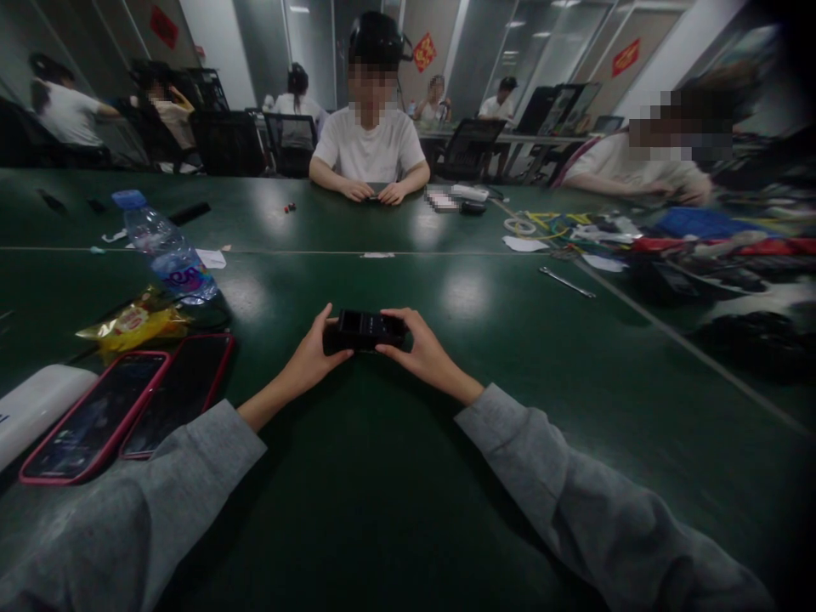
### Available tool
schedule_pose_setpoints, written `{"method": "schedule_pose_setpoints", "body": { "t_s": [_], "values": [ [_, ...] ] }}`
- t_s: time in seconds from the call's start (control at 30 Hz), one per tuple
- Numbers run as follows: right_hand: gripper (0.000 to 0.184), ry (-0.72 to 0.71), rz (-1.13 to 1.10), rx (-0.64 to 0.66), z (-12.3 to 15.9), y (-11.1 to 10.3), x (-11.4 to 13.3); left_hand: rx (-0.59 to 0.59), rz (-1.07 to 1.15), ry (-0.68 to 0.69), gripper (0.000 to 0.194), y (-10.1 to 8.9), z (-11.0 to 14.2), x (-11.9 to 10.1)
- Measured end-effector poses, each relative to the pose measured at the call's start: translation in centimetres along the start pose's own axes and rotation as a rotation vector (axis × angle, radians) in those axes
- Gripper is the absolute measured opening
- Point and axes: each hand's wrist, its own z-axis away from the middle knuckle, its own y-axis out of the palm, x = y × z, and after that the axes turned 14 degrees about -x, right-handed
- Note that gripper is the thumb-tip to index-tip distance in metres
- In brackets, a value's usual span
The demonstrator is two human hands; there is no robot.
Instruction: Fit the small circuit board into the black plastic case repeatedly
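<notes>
A small black rectangular device (366, 330) is held between my two hands, above the middle of the green table (382, 467). Its upper side has a squarish dark panel at the left and tiny pale marks at the right; its exact kind cannot be told. My left hand (319, 344) grips the left end, thumb along the near edge and a finger behind. At the right end, my right hand (417, 342) pinches it the same way, with the thumb in front. Grey sleeves cover both my forearms.
On the left are a water bottle (169, 246), a yellow snack packet (137, 323), two red-edged phones (95, 416) and a white device (38, 408). A wrench (566, 282) and tangled cables (554, 223) lie right. Across sits a person (370, 144); another (637, 161) is at the right.
</notes>
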Motion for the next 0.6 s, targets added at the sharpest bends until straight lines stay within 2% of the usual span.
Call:
{"method": "schedule_pose_setpoints", "body": {
  "t_s": [0.13,0.27,0.43,0.6],
  "values": [
    [0.052,0.030,-0.014,0.072,0.3,0.3,-0.7,0.026,0.002,0.007,0.093,-0.1,0.1,-0.4],
    [0.053,0.024,-0.024,0.080,0.4,0.4,-1.0,0.025,-0.002,0.031,0.091,-0.1,0.1,-0.6],
    [0.052,-0.034,-0.034,0.086,0.4,0.2,-0.6,0.053,-0.024,0.016,0.095,-0.2,0.2,-0.5],
    [0.050,-0.071,-0.036,0.116,0.7,0.1,0.0,0.069,-0.079,-0.007,0.095,-0.5,0.6,-1.5]
  ]
}}
